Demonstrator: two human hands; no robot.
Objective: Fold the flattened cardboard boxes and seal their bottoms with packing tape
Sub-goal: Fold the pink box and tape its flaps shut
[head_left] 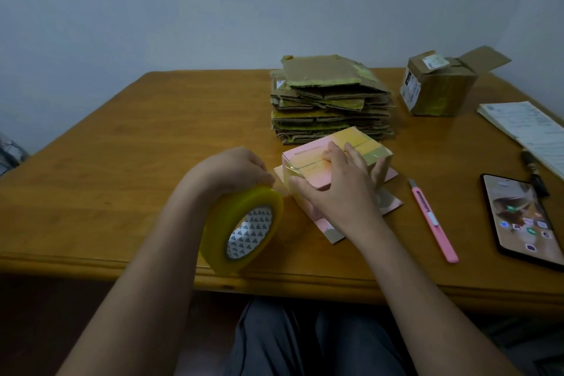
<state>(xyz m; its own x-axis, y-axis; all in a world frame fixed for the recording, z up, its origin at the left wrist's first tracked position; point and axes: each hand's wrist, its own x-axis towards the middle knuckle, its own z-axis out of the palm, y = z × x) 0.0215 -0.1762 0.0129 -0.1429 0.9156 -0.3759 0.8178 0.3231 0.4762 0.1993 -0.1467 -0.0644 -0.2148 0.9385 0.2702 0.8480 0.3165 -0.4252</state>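
A small pink and yellow cardboard box [363, 143] stands upside down on the wooden table [137, 162], its bottom flaps folded shut and its lower flaps spread flat around it. My right hand [341, 189] presses on the box, fingers spread over its top and near side. My left hand [238, 168] grips a big roll of yellowish packing tape [241, 229] just left of the box. A strip of clear tape runs from the roll onto the box's near left corner.
A stack of flattened cardboard boxes [329, 98] lies behind the pink box. A folded brown box [439, 85] stands at the back right. A pink utility knife [433, 220], a phone [522, 220] and papers [528, 128] lie to the right.
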